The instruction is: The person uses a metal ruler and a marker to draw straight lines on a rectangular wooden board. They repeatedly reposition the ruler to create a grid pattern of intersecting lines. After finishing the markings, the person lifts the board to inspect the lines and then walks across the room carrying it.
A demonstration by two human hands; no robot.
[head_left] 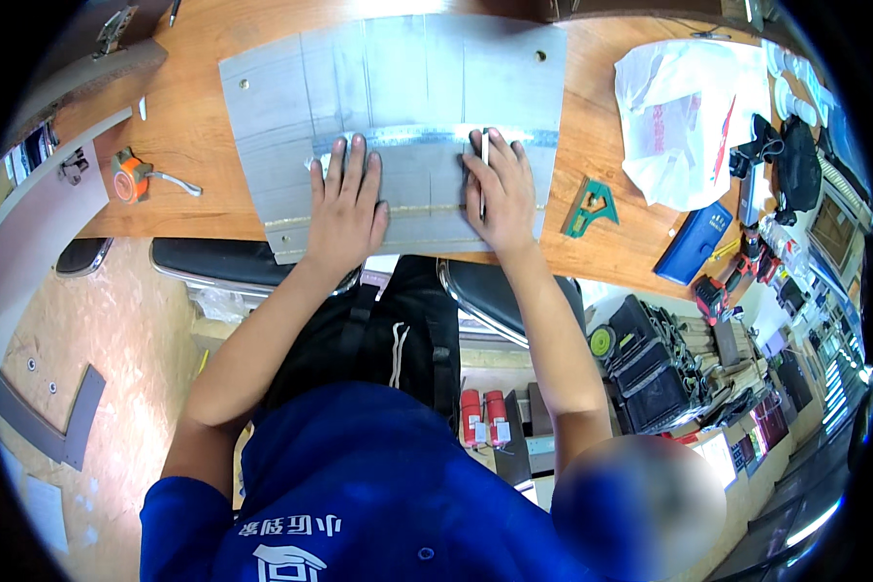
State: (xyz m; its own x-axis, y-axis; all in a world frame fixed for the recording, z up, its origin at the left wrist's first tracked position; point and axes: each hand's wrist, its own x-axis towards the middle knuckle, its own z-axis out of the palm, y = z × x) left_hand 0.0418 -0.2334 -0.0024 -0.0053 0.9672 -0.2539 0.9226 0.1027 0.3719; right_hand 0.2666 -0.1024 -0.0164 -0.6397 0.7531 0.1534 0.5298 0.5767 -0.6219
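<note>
A large grey board (398,78) with drawn lines and holes near its corners lies on the wooden table in front of me. A long metal ruler (422,135) stretches across it from side to side. My left hand (347,211) rests flat on the board, fingers spread, with the fingertips at the ruler's left part. In my right hand (502,194) a slim pencil-like marker (484,165), pale with a dark end, is gripped upright beside the ruler's right part. Its lower end is partly covered by my fingers.
An orange tape measure (130,179) sits left of the board. To the right are a green combination square (592,206), a white plastic bag (684,116), a dark blue notebook (695,241) and a red cordless drill (713,296). Black stools (233,260) stand under the table edge.
</note>
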